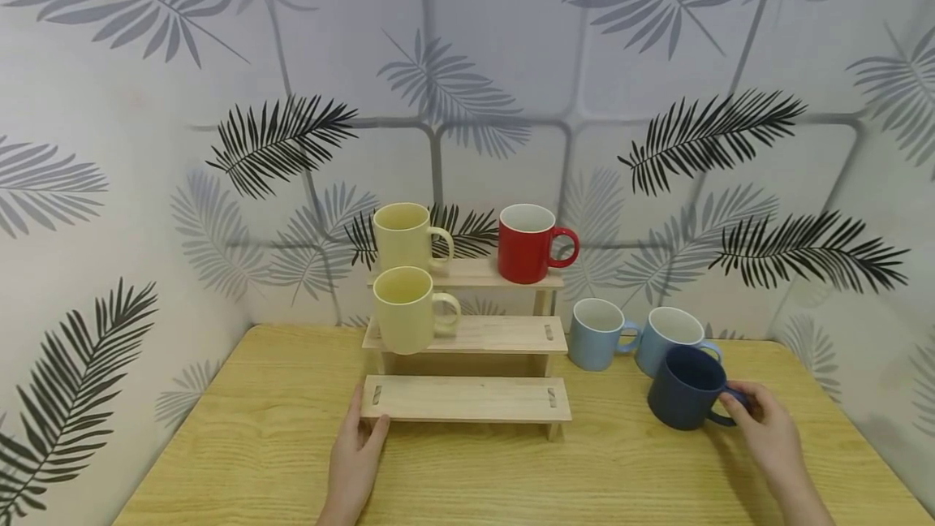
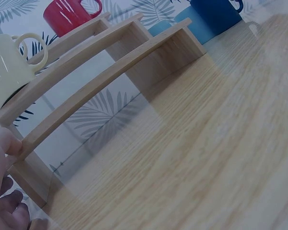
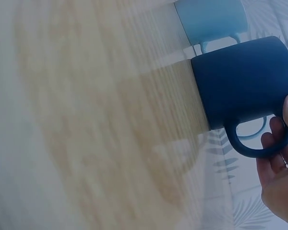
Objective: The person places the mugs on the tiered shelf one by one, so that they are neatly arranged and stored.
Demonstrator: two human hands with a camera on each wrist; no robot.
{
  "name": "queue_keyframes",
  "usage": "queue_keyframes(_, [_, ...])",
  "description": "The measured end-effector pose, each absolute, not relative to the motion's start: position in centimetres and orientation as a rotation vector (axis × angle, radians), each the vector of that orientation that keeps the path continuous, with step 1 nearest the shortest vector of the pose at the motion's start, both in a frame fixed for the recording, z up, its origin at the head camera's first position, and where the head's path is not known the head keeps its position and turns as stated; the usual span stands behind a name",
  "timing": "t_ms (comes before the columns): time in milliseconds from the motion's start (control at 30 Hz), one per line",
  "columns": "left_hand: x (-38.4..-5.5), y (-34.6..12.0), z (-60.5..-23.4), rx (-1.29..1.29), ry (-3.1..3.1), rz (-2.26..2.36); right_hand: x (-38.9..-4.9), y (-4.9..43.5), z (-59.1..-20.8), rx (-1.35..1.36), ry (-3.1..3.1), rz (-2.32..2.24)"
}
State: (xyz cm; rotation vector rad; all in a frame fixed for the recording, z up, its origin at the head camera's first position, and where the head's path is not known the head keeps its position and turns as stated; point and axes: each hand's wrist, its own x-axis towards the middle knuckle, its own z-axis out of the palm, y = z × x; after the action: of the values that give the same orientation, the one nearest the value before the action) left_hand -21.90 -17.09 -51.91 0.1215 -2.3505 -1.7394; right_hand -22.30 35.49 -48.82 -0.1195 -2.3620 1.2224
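My right hand [image 1: 767,428] grips the handle of a dark blue mug [image 1: 682,392], thumb on top and fingers through the loop. In the right wrist view the mug [image 3: 247,84] is close to the tabletop. A light blue mug [image 1: 665,335] is right behind it, and another light blue mug [image 1: 592,339] sits to its left. My left hand [image 1: 354,457] holds the left end of the lowest step of a three-tier wooden stand [image 1: 467,398], thumb at its front edge. On the middle step is a yellow mug [image 1: 404,319].
The top step carries a second yellow mug [image 1: 398,235] at left and a red mug [image 1: 524,246] at right, handles pointing right. All this is on a wood-grain table [image 1: 277,420], with a leaf-patterned wall [image 1: 504,71] close behind the stand.
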Motion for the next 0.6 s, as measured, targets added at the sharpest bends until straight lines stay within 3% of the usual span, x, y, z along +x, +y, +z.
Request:
queue_keyframes(300, [-21.88, -17.03, -51.60, 0.143, -2.370, -1.725, -22.22, 35.10, -48.60, -0.194, -2.360, 1.276])
queue_keyframes(600, [-22.17, -17.03, -51.47, 0.152, -2.374, -1.730, -22.71, 34.75, -49.19, -0.228, -2.014, 1.844])
